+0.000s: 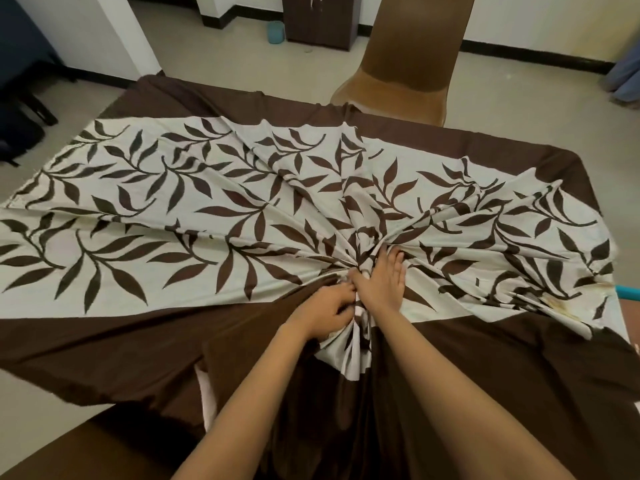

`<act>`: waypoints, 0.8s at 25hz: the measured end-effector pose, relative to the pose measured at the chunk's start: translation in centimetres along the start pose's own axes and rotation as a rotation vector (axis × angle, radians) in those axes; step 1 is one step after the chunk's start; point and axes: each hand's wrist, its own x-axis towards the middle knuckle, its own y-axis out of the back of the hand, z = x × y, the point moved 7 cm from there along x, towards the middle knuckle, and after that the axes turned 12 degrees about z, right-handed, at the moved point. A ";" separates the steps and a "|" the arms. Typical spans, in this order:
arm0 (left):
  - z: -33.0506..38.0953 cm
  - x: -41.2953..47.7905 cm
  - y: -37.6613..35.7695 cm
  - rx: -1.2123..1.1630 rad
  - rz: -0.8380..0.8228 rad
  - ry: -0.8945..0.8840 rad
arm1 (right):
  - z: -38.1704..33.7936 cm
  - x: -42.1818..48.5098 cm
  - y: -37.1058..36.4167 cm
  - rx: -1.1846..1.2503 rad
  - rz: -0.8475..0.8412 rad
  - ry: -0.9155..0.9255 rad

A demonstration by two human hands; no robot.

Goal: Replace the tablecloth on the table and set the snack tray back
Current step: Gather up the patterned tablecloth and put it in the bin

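Two bare forearms reach forward from the bottom edge, over the dark brown border of the tablecloth that hangs down toward the person. Both hands meet near the middle of the table, at its near side, where the cloth is gathered into a tight bunch. From this bunch, long folds spread out like a fan across the cream part with the brown leaf pattern.

The left hand has its fingers curled into the gathered cloth and grips it. The right hand lies just beside the left, touching it; its fingers are stretched forward and pressed together, with the tips pushed into the folds, and its thumb bends around the bunch.

The cloth covers the whole table, and its brown border falls over the far and left edges. At the right, a yellowish stain shows on the cream part. Behind the table stands a brown plastic chair, and farther back a dark cabinet by the wall.
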 end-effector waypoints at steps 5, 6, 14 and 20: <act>-7.1 -9.4 13.0 0.389 1.084 0.848 | -0.1 -0.3 0.0 -0.096 0.023 0.039; -9.2 -11.0 13.6 0.322 1.064 1.123 | -0.1 -0.3 0.0 -0.111 0.024 0.043; -10.4 -0.5 9.7 0.516 0.618 0.685 | -0.1 -0.3 -0.2 -0.200 0.069 0.058; -5.4 5.5 2.6 0.467 0.283 0.203 | 0.0 -0.3 0.2 -0.025 0.070 -0.035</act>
